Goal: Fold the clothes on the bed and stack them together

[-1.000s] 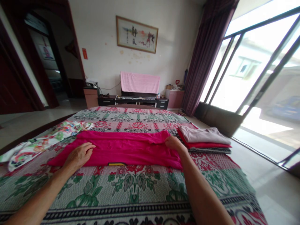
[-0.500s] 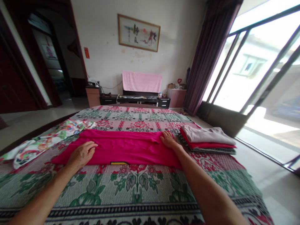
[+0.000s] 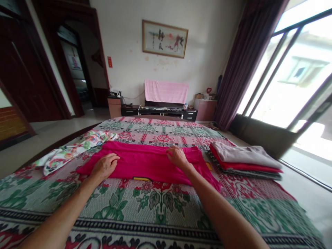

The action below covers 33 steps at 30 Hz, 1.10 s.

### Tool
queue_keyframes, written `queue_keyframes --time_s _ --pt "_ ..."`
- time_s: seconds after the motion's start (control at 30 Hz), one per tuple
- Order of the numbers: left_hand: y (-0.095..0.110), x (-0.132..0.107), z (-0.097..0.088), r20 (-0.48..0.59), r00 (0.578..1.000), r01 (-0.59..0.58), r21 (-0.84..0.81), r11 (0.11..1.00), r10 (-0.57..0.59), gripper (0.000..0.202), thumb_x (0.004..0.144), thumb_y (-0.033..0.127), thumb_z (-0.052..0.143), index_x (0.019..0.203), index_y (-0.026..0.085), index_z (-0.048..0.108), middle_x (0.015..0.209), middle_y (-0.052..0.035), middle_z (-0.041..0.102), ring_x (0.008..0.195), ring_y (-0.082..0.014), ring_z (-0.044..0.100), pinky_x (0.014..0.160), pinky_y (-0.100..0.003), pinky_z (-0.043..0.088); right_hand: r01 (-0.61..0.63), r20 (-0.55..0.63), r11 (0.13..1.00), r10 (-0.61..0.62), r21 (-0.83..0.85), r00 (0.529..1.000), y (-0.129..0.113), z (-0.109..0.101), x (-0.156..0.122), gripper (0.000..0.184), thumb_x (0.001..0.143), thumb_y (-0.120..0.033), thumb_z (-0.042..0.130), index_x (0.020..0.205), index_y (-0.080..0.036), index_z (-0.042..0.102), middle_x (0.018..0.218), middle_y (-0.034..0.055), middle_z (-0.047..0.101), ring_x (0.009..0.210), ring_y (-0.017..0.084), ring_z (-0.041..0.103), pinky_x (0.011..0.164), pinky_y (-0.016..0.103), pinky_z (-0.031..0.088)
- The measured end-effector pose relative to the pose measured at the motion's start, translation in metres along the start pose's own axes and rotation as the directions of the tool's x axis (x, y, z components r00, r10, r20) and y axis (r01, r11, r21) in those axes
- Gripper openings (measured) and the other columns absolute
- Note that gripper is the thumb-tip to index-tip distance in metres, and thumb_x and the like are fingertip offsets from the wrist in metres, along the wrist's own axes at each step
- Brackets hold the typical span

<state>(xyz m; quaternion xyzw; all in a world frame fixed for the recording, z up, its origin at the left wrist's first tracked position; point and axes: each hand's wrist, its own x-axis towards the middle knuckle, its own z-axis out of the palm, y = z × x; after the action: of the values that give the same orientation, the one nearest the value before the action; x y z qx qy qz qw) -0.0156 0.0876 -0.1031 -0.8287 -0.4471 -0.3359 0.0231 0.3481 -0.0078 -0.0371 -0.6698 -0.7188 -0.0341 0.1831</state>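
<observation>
A bright pink garment [image 3: 150,162], folded into a long strip, lies across the patterned bedspread [image 3: 155,207]. A yellow strip with a dark edge shows at its front edge, and another bit of yellow at its right end. On the garment's left part is my left hand [image 3: 105,166], its fingers curled together on the fabric. Nearer the middle, by the far edge, my right hand [image 3: 178,157] has bent fingers closed on the cloth. Both sets of fingertips are partly hidden.
A crumpled white garment with a colourful print [image 3: 75,150] lies at the left. Folded clothes are stacked [image 3: 246,160] at the right, pale one on top. Beyond the bed stands a low black cabinet [image 3: 166,112] under a pink towel [image 3: 166,91].
My right hand has moved left along the garment from its right end, and its flat fingers have bent. The garment's right end is uncovered. The view has turned slightly left.
</observation>
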Motion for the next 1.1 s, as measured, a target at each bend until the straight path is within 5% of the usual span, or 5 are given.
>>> queue_keyframes --time_s 0.23,0.47,0.9,1.1 --pt "0.002 -0.002 -0.001 -0.011 1.000 0.010 0.008 1.000 -0.010 0.031 0.079 0.027 0.042 0.086 0.022 0.072 0.099 -0.0058 0.072 0.095 -0.0192 0.066 0.093 -0.031 0.051 0.076 0.073 0.996 -0.073 -0.045 0.995 -0.060 0.035 0.029 0.027 0.088 -0.025 0.048 0.102 -0.022 0.070 0.104 0.0089 0.067 0.097 0.020 0.061 0.081 0.029 0.044" --pt "0.007 0.000 -0.003 -0.013 1.000 0.011 0.000 1.000 -0.011 0.028 0.079 0.021 0.045 0.086 0.021 0.072 0.098 -0.0064 0.071 0.094 -0.0192 0.065 0.092 -0.033 0.050 -0.025 0.015 0.997 0.026 -0.077 1.000 -0.065 0.051 0.045 0.031 0.091 -0.025 0.042 0.095 -0.019 0.071 0.099 0.0111 0.067 0.087 0.020 0.063 0.070 0.027 0.043" --pt "0.017 0.000 -0.008 -0.022 0.999 0.038 0.005 0.999 -0.037 0.028 0.079 0.013 0.046 0.090 0.018 0.071 0.097 -0.0098 0.070 0.094 -0.0195 0.064 0.092 -0.033 0.050 0.012 -0.044 0.999 -0.014 -0.035 0.999 -0.064 0.051 0.035 0.025 0.086 -0.022 0.047 0.093 -0.019 0.071 0.096 0.0100 0.067 0.088 0.020 0.061 0.075 0.027 0.041" --pt "-0.012 -0.003 -0.032 -0.202 0.942 0.311 0.221 0.924 -0.269 0.029 0.078 0.017 0.047 0.095 0.015 0.070 0.102 -0.0147 0.069 0.098 -0.0245 0.064 0.093 -0.037 0.047 0.178 0.005 0.976 -0.180 0.126 0.984 -0.070 0.054 0.031 0.034 0.089 -0.029 0.047 0.119 -0.021 0.062 0.125 0.0088 0.062 0.114 0.022 0.054 0.094 0.033 0.038"
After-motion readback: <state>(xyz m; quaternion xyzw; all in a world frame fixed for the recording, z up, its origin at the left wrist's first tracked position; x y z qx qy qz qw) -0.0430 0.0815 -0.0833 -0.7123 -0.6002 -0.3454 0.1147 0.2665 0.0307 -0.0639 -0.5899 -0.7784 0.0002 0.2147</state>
